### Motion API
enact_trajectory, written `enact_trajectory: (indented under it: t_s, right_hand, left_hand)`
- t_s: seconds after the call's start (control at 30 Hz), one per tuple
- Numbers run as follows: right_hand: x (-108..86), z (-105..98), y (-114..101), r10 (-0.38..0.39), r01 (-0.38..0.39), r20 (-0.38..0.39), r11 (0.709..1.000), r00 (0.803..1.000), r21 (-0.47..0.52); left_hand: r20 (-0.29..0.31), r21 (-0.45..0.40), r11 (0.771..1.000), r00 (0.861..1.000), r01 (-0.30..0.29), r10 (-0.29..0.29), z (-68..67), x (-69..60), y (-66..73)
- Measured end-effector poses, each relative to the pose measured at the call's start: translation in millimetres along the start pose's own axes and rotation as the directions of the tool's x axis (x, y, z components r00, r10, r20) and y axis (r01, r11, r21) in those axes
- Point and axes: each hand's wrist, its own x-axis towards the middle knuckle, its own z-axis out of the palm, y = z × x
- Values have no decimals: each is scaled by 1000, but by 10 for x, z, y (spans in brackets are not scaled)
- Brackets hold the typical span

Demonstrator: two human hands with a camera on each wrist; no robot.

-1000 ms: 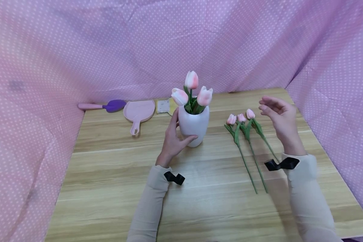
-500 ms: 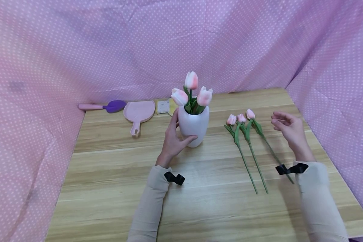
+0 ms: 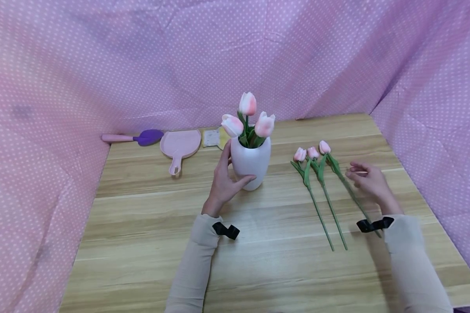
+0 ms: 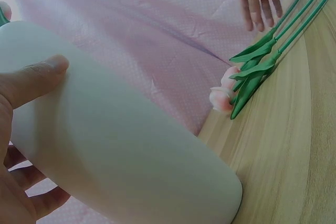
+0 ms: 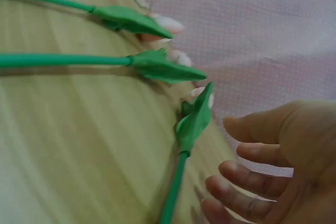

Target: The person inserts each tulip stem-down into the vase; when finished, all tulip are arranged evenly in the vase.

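A white vase (image 3: 251, 163) stands upright near the middle of the table, with three pink-and-white tulips (image 3: 248, 104) in it. My left hand (image 3: 224, 187) grips the vase from its left side; in the left wrist view the thumb (image 4: 39, 80) lies across its wall. Three more tulips (image 3: 325, 187) with green stems lie on the table to the right. Beside the rightmost tulip (image 5: 193, 124) is my right hand (image 3: 370, 182), its fingers loosely bent and holding nothing. In the right wrist view a gap separates the fingers from that tulip.
Along the back left lie a purple-bladed trowel (image 3: 149, 137) with a pink handle, a pink dustpan (image 3: 180, 143) and a yellow-and-white item (image 3: 215, 138) partly behind the vase. Pink dotted cloth (image 3: 235, 56) surrounds the wooden table (image 3: 149, 243).
My right hand has moved right, then lower and toward the rightmost tulip's stem. The left hand and the vase have stayed in place.
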Motion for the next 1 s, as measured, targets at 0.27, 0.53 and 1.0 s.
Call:
enact_trajectory:
  t_s: [0.27,0.53,1.0]
  right_hand:
    - [-6,71,-4,-7,27,76,964,997,-266]
    - [0,113,-36,-17,61,123,930,992,-363]
    - [-34,153,-97,5,34,80,877,997,-478]
  left_hand:
    - [-5,1,1000,1000,-12,12,-8,4,9]
    - [-3,2,1000,1000,-12,12,-4,2,7]
    - [-1,0,1000,1000,-1,1,-5,-1,25]
